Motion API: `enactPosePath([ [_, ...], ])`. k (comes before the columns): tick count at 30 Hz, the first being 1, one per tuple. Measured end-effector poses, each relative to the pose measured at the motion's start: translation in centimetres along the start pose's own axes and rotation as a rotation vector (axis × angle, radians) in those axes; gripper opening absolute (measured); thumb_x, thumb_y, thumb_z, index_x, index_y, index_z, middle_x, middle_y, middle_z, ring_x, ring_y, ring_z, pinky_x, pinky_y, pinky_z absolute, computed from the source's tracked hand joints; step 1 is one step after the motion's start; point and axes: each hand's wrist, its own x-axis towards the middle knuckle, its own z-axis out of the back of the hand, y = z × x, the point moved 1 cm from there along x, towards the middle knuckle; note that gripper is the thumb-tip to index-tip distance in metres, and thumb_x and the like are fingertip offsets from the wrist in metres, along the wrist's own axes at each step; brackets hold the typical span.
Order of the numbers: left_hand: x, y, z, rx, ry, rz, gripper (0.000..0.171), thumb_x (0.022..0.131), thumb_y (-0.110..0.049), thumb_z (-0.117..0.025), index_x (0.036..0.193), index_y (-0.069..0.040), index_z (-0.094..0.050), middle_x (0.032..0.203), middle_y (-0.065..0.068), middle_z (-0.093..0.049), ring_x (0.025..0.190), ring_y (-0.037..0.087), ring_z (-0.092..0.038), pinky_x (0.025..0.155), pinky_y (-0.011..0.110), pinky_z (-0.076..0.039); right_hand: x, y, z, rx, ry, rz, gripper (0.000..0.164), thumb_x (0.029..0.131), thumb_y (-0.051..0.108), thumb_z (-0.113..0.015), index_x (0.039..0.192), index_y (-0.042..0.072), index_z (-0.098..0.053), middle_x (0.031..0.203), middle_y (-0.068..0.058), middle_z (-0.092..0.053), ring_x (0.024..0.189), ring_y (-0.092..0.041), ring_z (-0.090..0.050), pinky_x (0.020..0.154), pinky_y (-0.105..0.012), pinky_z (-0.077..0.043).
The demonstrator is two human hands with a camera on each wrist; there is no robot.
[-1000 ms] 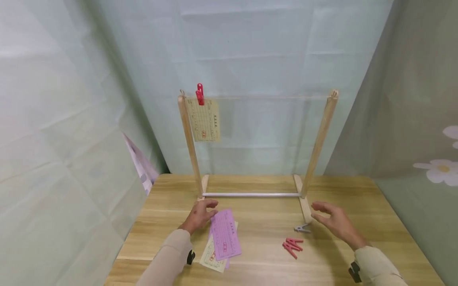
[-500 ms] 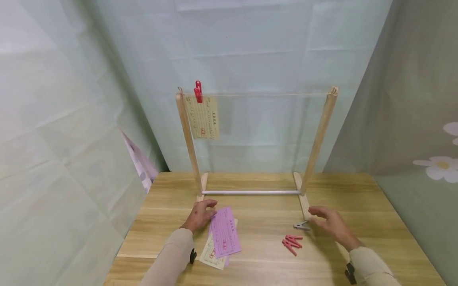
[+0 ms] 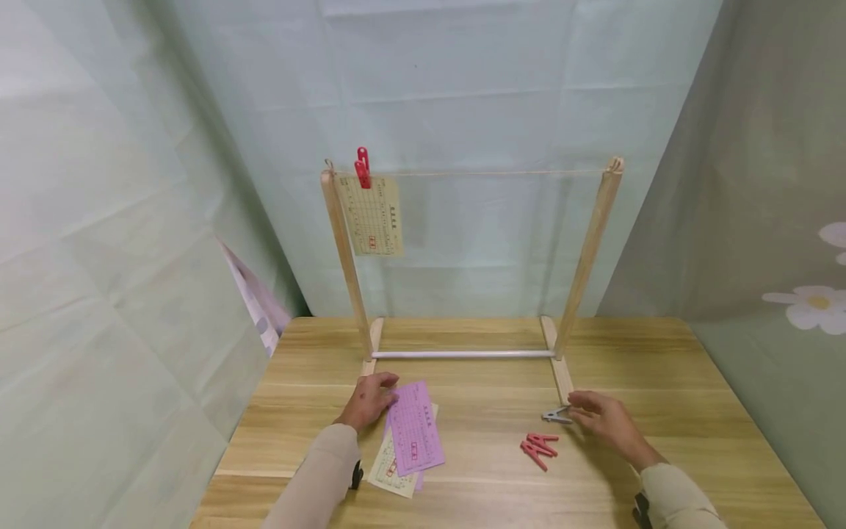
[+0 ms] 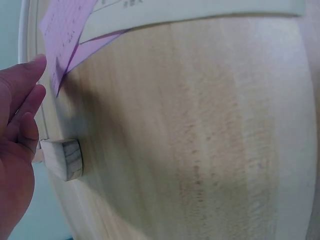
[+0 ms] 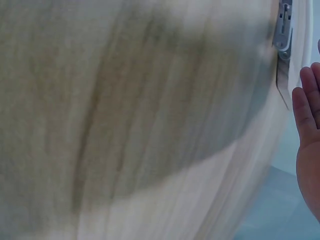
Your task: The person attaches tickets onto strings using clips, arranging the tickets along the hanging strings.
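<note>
In the head view, my left hand (image 3: 369,401) is by the top left corner of a purple paper slip (image 3: 416,430), thumb at its edge; whether it touches cannot be told. Under that slip lie a yellow slip (image 3: 385,470) and another purple edge. My right hand (image 3: 608,425) is at the right end of a grey clothespin (image 3: 557,416), with thumb and fingertips close to its handles. Straight fingers (image 5: 305,107) show in the right wrist view, beside the grey clothespin (image 5: 283,30). Two red clothespins (image 3: 539,450) lie nearer the table's front.
A wooden frame (image 3: 590,257) stands at the back with a string (image 3: 489,173) between its posts. From the string's left end hangs a yellow slip (image 3: 380,220), held by a red clothespin (image 3: 363,170). A white rod (image 3: 463,355) joins the feet. Cloth walls surround the wooden table (image 3: 489,492).
My right hand has moved slightly left and down to the grey clothespin, its thumb and fingers drawing closer together. The left hand has stayed by the purple slip. The view has tilted slightly.
</note>
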Motion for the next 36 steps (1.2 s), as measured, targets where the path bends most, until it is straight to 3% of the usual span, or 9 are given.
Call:
enactPosePath([
  [14,-0.5,0.5,-0.3,0.024,-0.02,-0.021,0.034,0.083,0.003,-0.077,0.115,0.005,-0.068,0.11,0.018,-0.071,0.105,0.033,-0.067,0.091,0.044,-0.053,-0.9,-1.2,-1.2,-0.011,0.036,-0.082,0.034,0.082,0.004,-0.079,0.114,-0.003,-0.068,0.106,-0.014,-0.072,0.096,-0.026,-0.069,0.085,-0.034,-0.055],
  [24,-0.9,0.5,-0.6,0.011,-0.039,-0.049,0.031,0.08,0.007,-0.077,0.11,0.005,-0.069,0.105,0.018,-0.071,0.1,0.032,-0.068,0.088,0.043,-0.055,-1.0,-1.0,-1.8,0.009,0.044,-0.087,0.032,0.082,-0.001,-0.077,0.113,-0.004,-0.068,0.102,-0.013,-0.073,0.092,-0.026,-0.07,0.077,-0.026,-0.056],
  [31,-0.7,0.7,-0.4,0.03,-0.056,-0.054,0.03,0.081,0.003,-0.079,0.111,0.004,-0.07,0.105,0.016,-0.072,0.101,0.031,-0.068,0.088,0.043,-0.054,-0.6,-1.2,-1.4,-0.017,-0.006,-0.054,0.035,0.083,0.005,-0.08,0.115,-0.003,-0.068,0.104,-0.015,-0.073,0.094,-0.028,-0.07,0.082,-0.033,-0.056],
  [36,-0.5,0.9,-0.2,0.026,-0.057,-0.034,0.031,0.084,-0.003,-0.079,0.112,0.005,-0.07,0.106,0.017,-0.073,0.103,0.033,-0.068,0.091,0.046,-0.053,-0.4,-1.4,-1.2,-0.001,0.002,-0.042,0.038,0.081,0.006,-0.081,0.115,-0.005,-0.067,0.106,-0.019,-0.072,0.093,-0.03,-0.071,0.082,-0.033,-0.056],
])
